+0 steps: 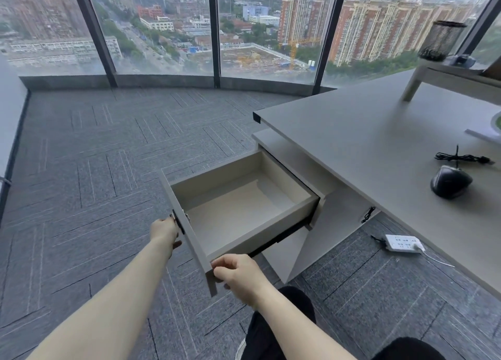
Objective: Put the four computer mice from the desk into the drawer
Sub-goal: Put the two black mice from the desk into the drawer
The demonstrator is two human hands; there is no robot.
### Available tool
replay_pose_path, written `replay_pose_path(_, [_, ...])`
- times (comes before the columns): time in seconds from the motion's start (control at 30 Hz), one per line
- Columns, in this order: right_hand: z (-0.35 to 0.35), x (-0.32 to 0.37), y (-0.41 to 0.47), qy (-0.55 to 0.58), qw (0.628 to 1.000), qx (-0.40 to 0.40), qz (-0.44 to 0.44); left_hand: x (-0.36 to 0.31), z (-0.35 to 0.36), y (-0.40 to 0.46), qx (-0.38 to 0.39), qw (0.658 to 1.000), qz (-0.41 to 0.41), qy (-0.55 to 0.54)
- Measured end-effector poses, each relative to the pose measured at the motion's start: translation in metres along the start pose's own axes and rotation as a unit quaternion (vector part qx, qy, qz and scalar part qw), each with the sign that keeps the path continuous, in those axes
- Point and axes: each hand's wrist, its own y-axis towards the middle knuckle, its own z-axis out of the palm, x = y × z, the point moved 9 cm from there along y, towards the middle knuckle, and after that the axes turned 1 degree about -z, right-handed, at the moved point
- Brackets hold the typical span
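A beige drawer [284, 216] stands pulled out of the cabinet under the grey desk [366, 142]; its inside is bare. My left hand [164, 231] grips the black handle on the drawer's front panel. My right hand [238, 274] pinches the near corner of that front panel. One black wired mouse [450, 181] lies on the desk at the right, with its bundled cable [462, 157] just behind it. No other mice are in view.
A white power strip [404, 243] lies on the grey carpet under the desk. A raised shelf [444, 73] at the desk's back right carries a black mesh pen cup [440, 41]. Floor-to-ceiling windows stand behind. My dark-trousered knees are at the bottom edge.
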Motion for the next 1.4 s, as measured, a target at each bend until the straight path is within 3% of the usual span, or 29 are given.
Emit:
replay_pose_path(0.07, [-0.021, 0.012, -0.005, 0.004, 0.999, -0.046, -0.029, -0.034, -0.013, -0.020, -0.074, 0.987, 0.096, 0.108])
replay_pose_path(0.13, [-0.064, 0.033, -0.017, 0.039, 0.989, -0.123, -0.069, -0.083, 0.003, -0.066, -0.088, 0.958, 0.233, 0.143])
replay_pose_path(0.2, [-0.124, 0.056, -0.037, 0.073, 0.968, -0.211, -0.113, -0.122, 0.047, -0.120, -0.026, 0.930, 0.342, 0.130])
replay_pose_path(0.3, [-0.229, 0.079, -0.081, 0.062, 0.919, -0.355, -0.160, -0.153, 0.137, -0.198, 0.095, 0.890, 0.428, 0.121])
replay_pose_path(0.43, [-0.363, 0.069, -0.145, 0.005, 0.841, -0.524, -0.138, -0.156, 0.263, -0.294, 0.241, 0.846, 0.452, 0.147])
replay_pose_path(0.53, [-0.451, 0.038, -0.188, -0.080, 0.781, -0.617, -0.055, -0.145, 0.345, -0.355, 0.317, 0.806, 0.460, 0.193])
replay_pose_path(0.73, [-0.561, -0.030, -0.222, -0.195, 0.762, -0.588, 0.187, -0.114, 0.460, -0.418, 0.341, 0.751, 0.471, 0.312])
replay_pose_path(0.93, [-0.605, -0.077, -0.211, -0.213, 0.770, -0.520, 0.302, -0.103, 0.509, -0.431, 0.218, 0.689, 0.550, 0.418])
replay_pose_path(1.03, [-0.609, -0.075, -0.210, -0.260, 0.746, -0.536, 0.296, -0.104, 0.507, -0.427, 0.218, 0.702, 0.556, 0.388])
replay_pose_path(1.13, [-0.602, -0.065, -0.206, -0.275, 0.749, -0.553, 0.239, -0.117, 0.486, -0.420, 0.241, 0.747, 0.533, 0.316])
replay_pose_path(1.23, [-0.579, -0.034, -0.198, -0.245, 0.765, -0.583, 0.122, -0.146, 0.449, -0.413, 0.251, 0.777, 0.528, 0.233])
replay_pose_path(1.4, [-0.502, 0.069, -0.188, -0.163, 0.763, -0.615, -0.113, -0.214, 0.357, -0.402, 0.210, 0.788, 0.564, 0.127])
